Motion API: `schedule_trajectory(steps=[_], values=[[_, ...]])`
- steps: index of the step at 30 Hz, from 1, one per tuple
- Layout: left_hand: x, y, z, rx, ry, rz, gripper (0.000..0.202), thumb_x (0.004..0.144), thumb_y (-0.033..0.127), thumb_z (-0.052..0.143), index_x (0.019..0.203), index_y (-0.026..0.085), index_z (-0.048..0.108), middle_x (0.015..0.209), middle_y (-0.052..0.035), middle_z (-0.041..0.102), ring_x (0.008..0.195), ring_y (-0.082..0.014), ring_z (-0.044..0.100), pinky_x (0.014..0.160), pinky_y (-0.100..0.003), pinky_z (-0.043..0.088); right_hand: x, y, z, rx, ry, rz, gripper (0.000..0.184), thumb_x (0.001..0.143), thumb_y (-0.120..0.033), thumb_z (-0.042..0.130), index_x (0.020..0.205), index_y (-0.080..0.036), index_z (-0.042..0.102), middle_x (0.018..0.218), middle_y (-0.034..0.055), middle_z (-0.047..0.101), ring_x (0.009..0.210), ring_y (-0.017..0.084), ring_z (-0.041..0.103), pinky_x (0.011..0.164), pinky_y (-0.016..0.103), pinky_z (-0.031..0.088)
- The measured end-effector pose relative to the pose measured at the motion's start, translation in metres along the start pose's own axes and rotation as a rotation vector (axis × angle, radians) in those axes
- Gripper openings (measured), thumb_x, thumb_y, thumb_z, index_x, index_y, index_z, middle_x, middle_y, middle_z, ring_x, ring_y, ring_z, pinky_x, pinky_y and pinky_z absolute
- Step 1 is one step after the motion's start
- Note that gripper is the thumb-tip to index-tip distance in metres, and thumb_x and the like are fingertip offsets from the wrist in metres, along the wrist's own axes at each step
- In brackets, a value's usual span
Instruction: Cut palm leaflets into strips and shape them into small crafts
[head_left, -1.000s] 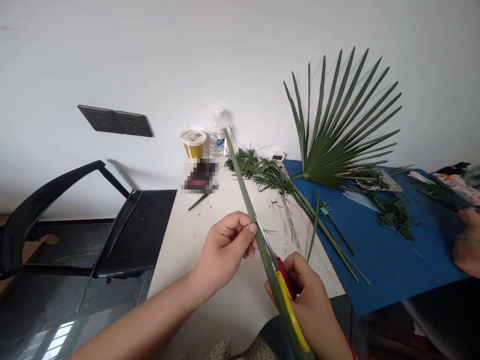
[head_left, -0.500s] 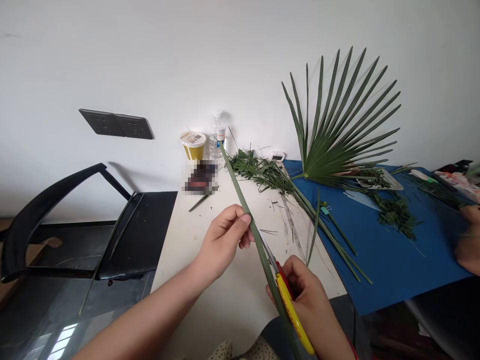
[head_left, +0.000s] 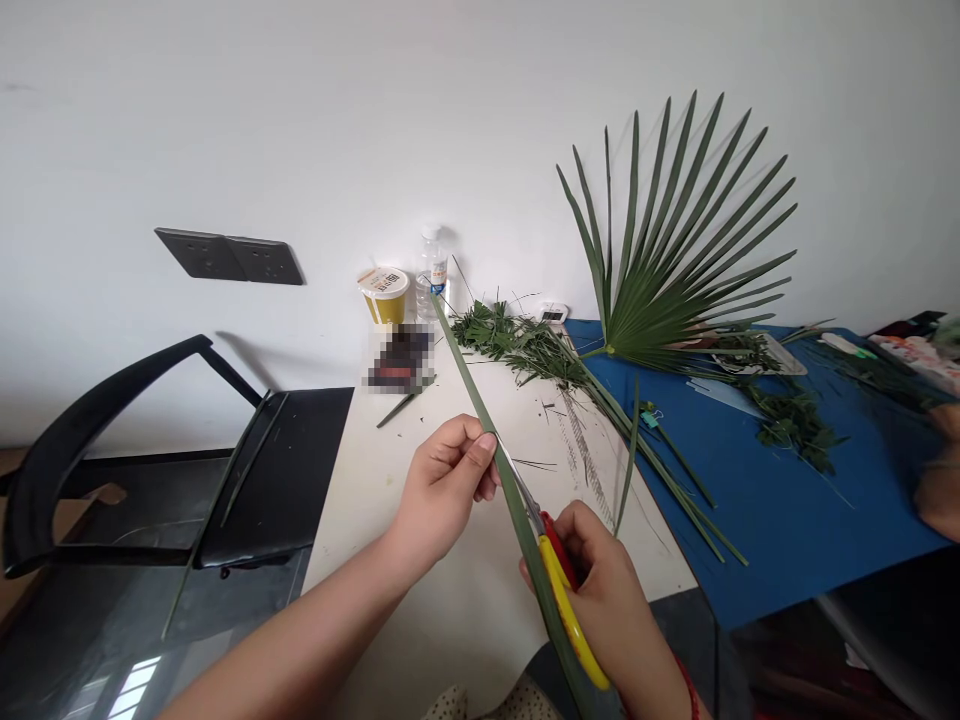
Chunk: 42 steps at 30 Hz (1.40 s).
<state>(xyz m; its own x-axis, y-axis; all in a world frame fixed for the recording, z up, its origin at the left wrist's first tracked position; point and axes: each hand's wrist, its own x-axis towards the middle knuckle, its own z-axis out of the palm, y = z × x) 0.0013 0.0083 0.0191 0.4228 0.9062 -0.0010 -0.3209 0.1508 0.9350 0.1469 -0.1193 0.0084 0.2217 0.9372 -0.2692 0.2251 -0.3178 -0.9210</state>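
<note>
A long green palm leaf strip [head_left: 466, 372] runs slantwise from near the water bottle down towards my body. My left hand [head_left: 448, 475] pinches it around its middle, thumb on top. In my right hand [head_left: 600, 590] is a pair of scissors [head_left: 564, 600] with yellow and red handles, fingers wrapped round the grips. The metal blades lie along the right edge of the strip, their tips close to my left fingers. How far the blades are apart I cannot make out.
On the white table [head_left: 360, 500] stand a yellow tub [head_left: 385, 295] and a water bottle [head_left: 431, 270], beside leaf scraps [head_left: 487, 328]. A fan palm leaf [head_left: 660, 290] leans over the blue mat [head_left: 765, 510]. A black chair [head_left: 277, 450] is at left; another person's hand [head_left: 941, 480] at right.
My right hand and the scissors have shifted slightly up and left along the strip. My left hand keeps its pinch, a little further left in view.
</note>
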Motion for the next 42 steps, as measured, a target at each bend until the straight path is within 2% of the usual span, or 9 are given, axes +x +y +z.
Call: schedule_trajectory(steps=[4, 11, 17, 24, 27, 31, 38, 42], values=[[0.001, -0.001, 0.001, -0.005, 0.007, -0.007, 0.024, 0.092, 0.035, 0.062, 0.076, 0.02, 0.053, 0.057, 0.005, 0.06, 0.048, -0.0071, 0.049, 0.048, -0.019, 0.037, 0.001, 0.001, 0.002, 0.036, 0.006, 0.002, 0.034, 0.083, -0.024, 0.068, 0.074, -0.025, 0.035, 0.066, -0.0079, 0.035, 0.062, 0.012, 0.03, 0.053, 0.025, 0.024], [0.005, -0.004, -0.002, -0.004, 0.016, -0.027, 0.022, 0.092, 0.032, 0.06, 0.075, 0.02, 0.054, 0.056, 0.0052, 0.06, 0.048, -0.008, 0.049, 0.048, -0.02, 0.038, 0.005, 0.002, 0.001, 0.143, -0.045, 0.067, 0.04, 0.075, -0.019, 0.075, 0.073, -0.024, 0.035, 0.065, -0.0082, 0.04, 0.061, 0.011, 0.034, 0.053, 0.023, 0.026], [0.009, -0.004, -0.002, -0.03, 0.018, -0.066, 0.029, 0.092, 0.035, 0.06, 0.069, 0.019, 0.051, 0.054, 0.0036, 0.06, 0.045, -0.0074, 0.046, 0.045, -0.02, 0.034, 0.011, 0.004, 0.001, 0.148, -0.038, 0.023, 0.036, 0.078, -0.022, 0.073, 0.072, -0.024, 0.037, 0.065, -0.008, 0.04, 0.06, 0.011, 0.034, 0.054, 0.023, 0.026], [0.011, -0.001, 0.005, -0.267, 0.124, -0.172, 0.03, 0.086, 0.034, 0.066, 0.067, 0.017, 0.049, 0.05, 0.0044, 0.054, 0.039, -0.0041, 0.035, 0.042, -0.019, 0.024, 0.017, 0.003, 0.008, -0.023, 0.018, -0.013, 0.031, 0.078, -0.027, 0.072, 0.075, -0.024, 0.042, 0.066, -0.0063, 0.045, 0.062, 0.013, 0.04, 0.055, 0.024, 0.03], [0.011, -0.002, 0.005, -0.334, 0.129, -0.231, 0.027, 0.083, 0.03, 0.068, 0.068, 0.017, 0.05, 0.05, 0.004, 0.054, 0.036, -0.0033, 0.034, 0.041, -0.019, 0.02, 0.016, -0.003, 0.008, -0.113, 0.036, 0.027, 0.032, 0.077, -0.029, 0.074, 0.076, -0.024, 0.043, 0.067, -0.0053, 0.048, 0.061, 0.013, 0.04, 0.054, 0.024, 0.03], [0.01, -0.002, 0.005, -0.391, 0.118, -0.267, 0.025, 0.081, 0.028, 0.07, 0.07, 0.017, 0.05, 0.051, 0.0042, 0.054, 0.036, -0.0027, 0.034, 0.04, -0.018, 0.019, 0.014, -0.005, 0.005, -0.125, 0.039, 0.042, 0.034, 0.076, -0.032, 0.076, 0.076, -0.024, 0.043, 0.067, -0.005, 0.049, 0.062, 0.014, 0.042, 0.055, 0.024, 0.032], [0.009, 0.0, 0.005, -0.359, 0.128, -0.222, 0.028, 0.083, 0.03, 0.069, 0.07, 0.017, 0.047, 0.052, 0.0047, 0.054, 0.037, -0.0028, 0.034, 0.041, -0.018, 0.02, 0.015, 0.008, 0.004, 0.054, -0.04, 0.031, 0.038, 0.075, -0.032, 0.078, 0.075, -0.024, 0.041, 0.068, -0.0053, 0.046, 0.063, 0.014, 0.042, 0.055, 0.023, 0.033], [0.007, -0.001, 0.007, -0.317, 0.122, -0.231, 0.028, 0.085, 0.029, 0.066, 0.069, 0.017, 0.047, 0.052, 0.0047, 0.054, 0.036, -0.003, 0.035, 0.041, -0.018, 0.021, 0.015, 0.005, 0.005, 0.02, -0.018, 0.036, 0.038, 0.077, -0.032, 0.077, 0.075, -0.024, 0.04, 0.07, -0.0052, 0.046, 0.064, 0.014, 0.043, 0.057, 0.024, 0.033]])
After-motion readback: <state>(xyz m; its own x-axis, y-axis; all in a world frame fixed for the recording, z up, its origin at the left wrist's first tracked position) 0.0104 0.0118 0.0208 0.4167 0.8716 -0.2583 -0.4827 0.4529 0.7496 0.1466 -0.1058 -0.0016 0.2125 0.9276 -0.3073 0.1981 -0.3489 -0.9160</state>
